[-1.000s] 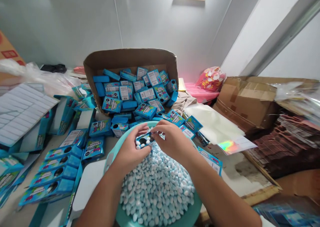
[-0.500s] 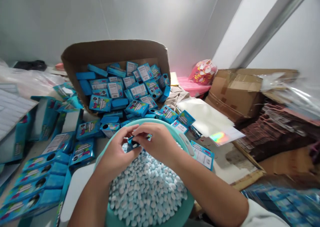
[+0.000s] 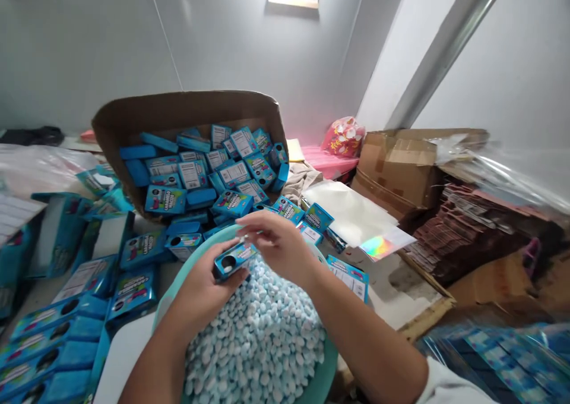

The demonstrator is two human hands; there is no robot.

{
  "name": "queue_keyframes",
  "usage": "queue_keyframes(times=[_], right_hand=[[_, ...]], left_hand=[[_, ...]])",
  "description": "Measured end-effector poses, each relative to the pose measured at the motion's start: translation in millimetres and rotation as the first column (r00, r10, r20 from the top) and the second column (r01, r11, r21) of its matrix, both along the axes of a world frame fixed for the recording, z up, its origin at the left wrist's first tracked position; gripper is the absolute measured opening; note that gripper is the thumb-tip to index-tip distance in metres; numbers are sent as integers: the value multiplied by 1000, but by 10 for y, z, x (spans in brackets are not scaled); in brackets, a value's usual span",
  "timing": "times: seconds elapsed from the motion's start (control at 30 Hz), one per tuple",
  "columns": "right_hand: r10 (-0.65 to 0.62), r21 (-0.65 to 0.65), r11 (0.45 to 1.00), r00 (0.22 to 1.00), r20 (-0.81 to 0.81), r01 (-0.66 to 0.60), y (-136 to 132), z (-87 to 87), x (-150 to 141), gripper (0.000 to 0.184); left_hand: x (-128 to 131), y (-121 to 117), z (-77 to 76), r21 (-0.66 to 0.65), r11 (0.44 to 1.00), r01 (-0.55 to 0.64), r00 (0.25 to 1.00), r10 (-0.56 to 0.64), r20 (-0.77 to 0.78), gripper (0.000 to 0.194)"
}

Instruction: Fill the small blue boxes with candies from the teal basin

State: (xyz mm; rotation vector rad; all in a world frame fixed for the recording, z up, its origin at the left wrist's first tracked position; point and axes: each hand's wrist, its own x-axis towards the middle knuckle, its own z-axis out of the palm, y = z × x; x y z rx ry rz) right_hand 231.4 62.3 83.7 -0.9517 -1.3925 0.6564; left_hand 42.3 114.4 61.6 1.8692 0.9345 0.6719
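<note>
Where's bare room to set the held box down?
For the held box, the stained board looks best: bare between the blue box, white sheets and wooden edge. Left of the tub and in the carton, more boxes crowd together.

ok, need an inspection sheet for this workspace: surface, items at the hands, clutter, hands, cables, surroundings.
Surface: pale work surface, brown-edged, with a dark stain at right.
Items at the hands: small blue printed cardboard carton, above a round teal tub of pale-blue and white oval pieces.
Clutter: loose blue printed cartons in and around an open brown cardboard box; white sheets at right.
Hands: left hand grips the small carton; right hand is near its right end, fingers curled, contact unclear.
Cables: nothing seen.
Surroundings: grey panel wall behind, red floral-print bag, stacked reddish-brown sheets.
</note>
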Motion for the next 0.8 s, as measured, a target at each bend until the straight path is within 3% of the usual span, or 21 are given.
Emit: queue_keyframes(times=[0.07, 0.1, 0.17, 0.27, 0.33, 0.4, 0.5, 0.63, 0.8], right_hand=[[-171, -30, 984, 982, 75, 174, -141, 59, 132, 21], [-197, -90, 971, 959, 206, 219, -236, 76, 167, 14], [-95, -245, 936, 853, 513, 251, -440, 69, 148, 10], [156, -352, 911, 611, 776, 215, -647, -36, -51, 58], [200, -322, 929, 483, 852, 182, -671, -133, -190, 84], [209, -305, 936, 417, 884, 177, -630, -211, -267, 92], [239, -320, 931, 369, 898, 176, -534, -260, -276, 78], [249, -295, 952, 348, 904, 84, -451, -254, -243, 50], [286, -342, 938, 446, 848, 49, -424, -248, -202, 19]], left_hand=[[-4, 3, -25, -8, 1000, -30, 999, 30, -14, 60], [-4, 8, -38, -18, 999, -39, 999, 39, -15, 61], [-1, 14, -56, -49, 998, -44, 999, 44, -4, 62], [4, -4, -57, -44, 997, -65, 997, 67, 39, 69], [2, -31, -38, 6, 998, -68, 993, 67, 94, 72], [-1, -55, -8, 22, 999, -43, 989, 40, 141, 67], [9, -62, 40, -68, 996, -59, 985, 70, 158, 59], [54, -21, 76, -186, 974, -129, 975, 159, 153, 63], [69, 2, 58, -178, 978, -105, 980, 132, 148, 70]])
